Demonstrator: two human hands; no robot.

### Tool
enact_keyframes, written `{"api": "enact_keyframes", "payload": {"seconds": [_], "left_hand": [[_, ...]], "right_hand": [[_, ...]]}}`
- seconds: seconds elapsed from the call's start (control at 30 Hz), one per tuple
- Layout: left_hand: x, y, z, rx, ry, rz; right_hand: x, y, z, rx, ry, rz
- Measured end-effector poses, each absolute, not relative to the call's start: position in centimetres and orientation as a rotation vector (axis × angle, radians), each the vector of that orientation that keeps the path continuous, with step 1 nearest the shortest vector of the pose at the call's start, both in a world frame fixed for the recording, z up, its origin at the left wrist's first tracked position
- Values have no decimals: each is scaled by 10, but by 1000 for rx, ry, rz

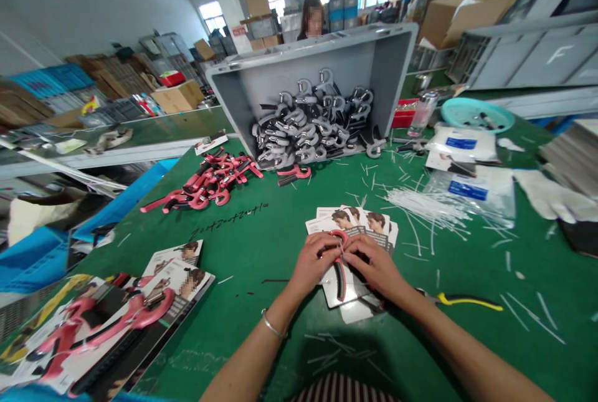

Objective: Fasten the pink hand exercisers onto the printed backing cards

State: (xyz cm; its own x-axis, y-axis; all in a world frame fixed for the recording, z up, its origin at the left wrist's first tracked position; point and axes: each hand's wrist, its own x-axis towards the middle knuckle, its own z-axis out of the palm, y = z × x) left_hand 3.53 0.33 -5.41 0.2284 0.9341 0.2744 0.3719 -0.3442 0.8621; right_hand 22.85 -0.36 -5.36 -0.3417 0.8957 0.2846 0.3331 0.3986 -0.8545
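A pink-and-black hand tool [341, 280] with a hooked C-shaped end lies over a fanned stack of printed cards [332, 224]. My left hand [316, 260] is closed around the tool near its hooked end. The fingers of my right hand [371, 258] are pinched together against the same spot, and what lies between their tips is too small and hidden to name. Cutting pliers with yellow handles [469, 301] rest beside my right forearm. Thin white cable ties [427, 205] lie in a loose pile beyond my right hand.
A grey crate [308, 56] tipped on its side holds many grey hooked tools [308, 128]. Pink tools [210, 181] are heaped to its left. Carded pink tools [116, 327] are stacked at left front. At right are plastic bags [471, 190] and a turquoise basin [476, 114]. A person sits behind the crate.
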Motion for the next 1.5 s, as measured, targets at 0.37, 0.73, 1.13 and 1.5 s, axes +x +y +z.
{"api": "enact_keyframes", "payload": {"seconds": [0.37,0.73,1.13,1.5], "left_hand": [[42,6,-57,1732,1303,1114],[43,6,-54,1766,1311,1098],[45,5,-56,1763,1322,1150],[45,2,-58,1801,1314,1154]], "right_hand": [[231,-3,-47,-1023,-1966,928],[230,-1,-45,-1042,-1961,939],[230,-2,-49,-1029,-1950,932],[229,0,-50,-1038,-1918,965]]}}
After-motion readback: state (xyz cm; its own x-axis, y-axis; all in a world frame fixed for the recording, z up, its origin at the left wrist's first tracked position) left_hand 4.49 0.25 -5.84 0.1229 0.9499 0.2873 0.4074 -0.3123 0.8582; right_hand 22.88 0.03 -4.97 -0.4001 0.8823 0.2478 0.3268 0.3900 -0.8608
